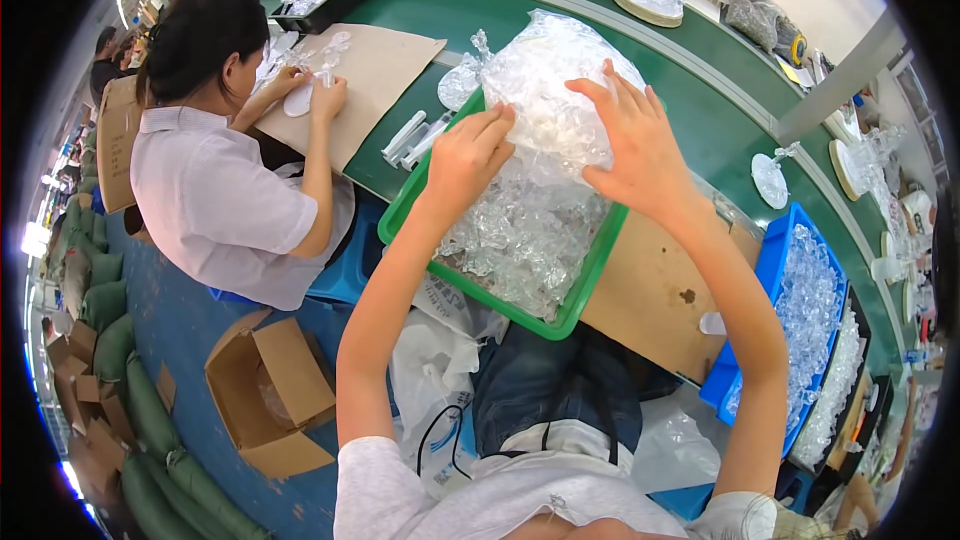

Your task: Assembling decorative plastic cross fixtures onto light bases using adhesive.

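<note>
A bulging clear plastic bag [553,65] of small transparent parts rests over the far end of a green tray [568,315]. Loose clear plastic pieces [530,240] fill the tray's near part. At the bag's left side, my left hand [468,158] has its fingers bent together and closed at the bag's edge; its fingertips are partly hidden. My right hand [640,145] is open at the bag's right side, thumb and fingers spread apart against or just beside the plastic.
A blue bin [730,365] of clear parts stands at the right, beside brown cardboard [650,275]. On my left, a seated co-worker [225,170] handles clear pieces. A cardboard box [295,365] sits on the floor. Clear round-based items [770,180] stand on the green table [700,125].
</note>
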`<state>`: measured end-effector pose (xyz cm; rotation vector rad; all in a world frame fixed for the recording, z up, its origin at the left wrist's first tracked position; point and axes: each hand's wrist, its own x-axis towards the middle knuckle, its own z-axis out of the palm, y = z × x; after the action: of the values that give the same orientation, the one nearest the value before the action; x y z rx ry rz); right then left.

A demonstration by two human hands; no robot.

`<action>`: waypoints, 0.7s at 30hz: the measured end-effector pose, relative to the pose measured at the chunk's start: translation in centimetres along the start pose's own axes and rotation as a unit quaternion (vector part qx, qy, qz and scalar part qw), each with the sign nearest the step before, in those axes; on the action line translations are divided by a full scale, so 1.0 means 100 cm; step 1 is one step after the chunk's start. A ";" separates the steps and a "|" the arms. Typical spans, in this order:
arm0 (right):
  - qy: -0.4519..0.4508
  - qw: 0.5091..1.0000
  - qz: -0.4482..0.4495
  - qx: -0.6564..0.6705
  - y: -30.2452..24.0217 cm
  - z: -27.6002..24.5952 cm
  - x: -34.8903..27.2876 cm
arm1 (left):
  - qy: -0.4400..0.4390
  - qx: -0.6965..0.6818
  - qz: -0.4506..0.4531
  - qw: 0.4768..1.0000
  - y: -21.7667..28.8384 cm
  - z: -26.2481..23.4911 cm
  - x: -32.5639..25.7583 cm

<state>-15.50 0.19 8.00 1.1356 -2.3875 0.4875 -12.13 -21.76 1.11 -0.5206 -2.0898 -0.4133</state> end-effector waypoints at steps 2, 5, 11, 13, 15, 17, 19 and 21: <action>0.001 1.000 0.000 0.015 0.004 -0.006 0.004 | 0.010 -0.031 -0.015 0.999 -0.003 -0.003 0.005; -0.016 0.997 -0.001 0.071 0.017 -0.021 0.015 | -0.101 -0.069 -0.101 0.987 -0.004 -0.012 0.032; -0.026 0.981 0.084 0.173 0.034 -0.038 0.028 | -0.071 -0.230 -0.082 0.967 0.005 0.002 0.033; 0.010 0.981 0.050 0.185 0.040 -0.033 0.026 | -0.034 -0.182 -0.143 0.972 0.023 0.008 0.013; 0.024 0.984 0.040 0.171 0.036 -0.028 0.029 | -0.030 -0.184 -0.148 0.971 0.022 0.017 0.005; 0.035 0.987 0.031 0.156 0.034 -0.025 0.032 | -0.027 -0.186 -0.156 0.970 0.017 0.016 0.000; 0.059 0.986 0.058 0.142 0.037 -0.023 0.036 | -0.112 -0.142 -0.138 0.974 0.005 0.005 0.004; 0.062 0.987 0.072 0.129 0.034 -0.023 0.038 | -0.088 -0.174 -0.176 0.965 0.004 0.009 0.007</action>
<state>-19.76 0.90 11.53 1.0061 -2.3552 0.9126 -12.89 -20.87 1.26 -0.3958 -2.3003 -0.9835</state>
